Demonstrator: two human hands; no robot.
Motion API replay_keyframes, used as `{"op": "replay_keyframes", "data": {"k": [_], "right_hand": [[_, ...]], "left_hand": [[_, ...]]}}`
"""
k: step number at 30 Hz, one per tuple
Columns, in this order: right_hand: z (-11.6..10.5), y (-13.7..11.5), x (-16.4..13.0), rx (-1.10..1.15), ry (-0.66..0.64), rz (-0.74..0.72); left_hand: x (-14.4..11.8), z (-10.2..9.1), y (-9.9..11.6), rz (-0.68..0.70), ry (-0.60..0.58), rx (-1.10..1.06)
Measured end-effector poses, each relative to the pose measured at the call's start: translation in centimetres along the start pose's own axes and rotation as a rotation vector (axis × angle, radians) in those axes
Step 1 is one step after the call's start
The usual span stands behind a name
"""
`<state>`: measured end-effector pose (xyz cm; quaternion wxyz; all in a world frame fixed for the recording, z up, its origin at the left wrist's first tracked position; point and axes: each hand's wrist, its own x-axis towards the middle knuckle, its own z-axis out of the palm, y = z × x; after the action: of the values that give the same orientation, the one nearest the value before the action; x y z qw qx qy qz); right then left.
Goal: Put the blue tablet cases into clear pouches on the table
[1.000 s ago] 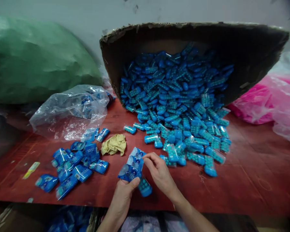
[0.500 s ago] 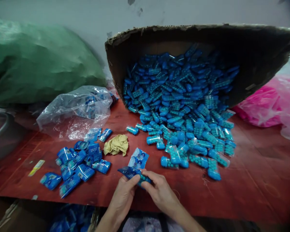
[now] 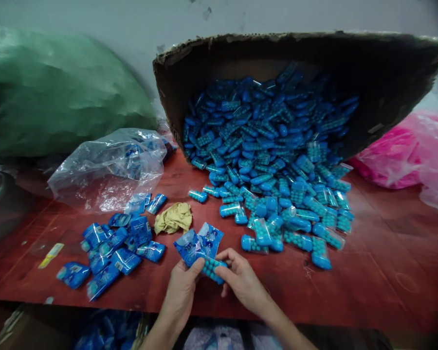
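Pinching a small clear capsule of teal beads (image 3: 212, 268) between both thumbs, the left hand (image 3: 180, 291) also clamps flat blue printed sachets (image 3: 199, 243); the right hand (image 3: 243, 279) grips the capsule's end. Bare red counter (image 3: 379, 272) lies right; its near edge sits under the wrists.

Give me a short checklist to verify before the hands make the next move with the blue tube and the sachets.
1. Left hand grips the blue sachets: ok, thumb on them.
2. Right hand holds the blue tube of beads: ok, pinched in the fingertips.
3. Tube fully inside a sachet: cannot tell, the fingers cover the opening.
4. Supply near: ok, loose tubes spill from the cardboard box.
5. Packed pile near the left hand: ok.
6. Yellow rag clear of the hands: ok.
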<state>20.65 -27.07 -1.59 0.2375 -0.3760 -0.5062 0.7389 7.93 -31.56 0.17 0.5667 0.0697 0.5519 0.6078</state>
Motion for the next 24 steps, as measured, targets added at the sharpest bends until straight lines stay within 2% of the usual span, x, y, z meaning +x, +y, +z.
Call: {"op": "replay_keyframes", "data": {"k": [3,8,14,17,21,24], "right_hand": [[0.8,0.1,0.1,-0.079,0.077,-0.087],[1.2,1.0,0.3,0.09,0.077,-0.015],[1.9,1.2,0.2,0.134,0.222,-0.031],[2.1,1.0,0.3,0.14,0.245,-0.057],[1.4,0.6,0.6,0.235,0.229,0.001],[0.9,0.4,0.7,0.262,0.24,0.024]], "left_hand": [[-0.1,0.5,-0.7,-0.019,0.037,-0.07],[-0.3,0.7,-1.6,-0.052,0.01,-0.142],[-0.8,1.8,-2.1,0.002,0.091,-0.141],[-1.2,2.1,-2.0,-0.022,0.031,-0.144],[-1.0,1.4,-1.0,-0.148,-0.115,-0.132],[-0.3,0.5,0.2,-0.15,-0.106,-0.168]]}}
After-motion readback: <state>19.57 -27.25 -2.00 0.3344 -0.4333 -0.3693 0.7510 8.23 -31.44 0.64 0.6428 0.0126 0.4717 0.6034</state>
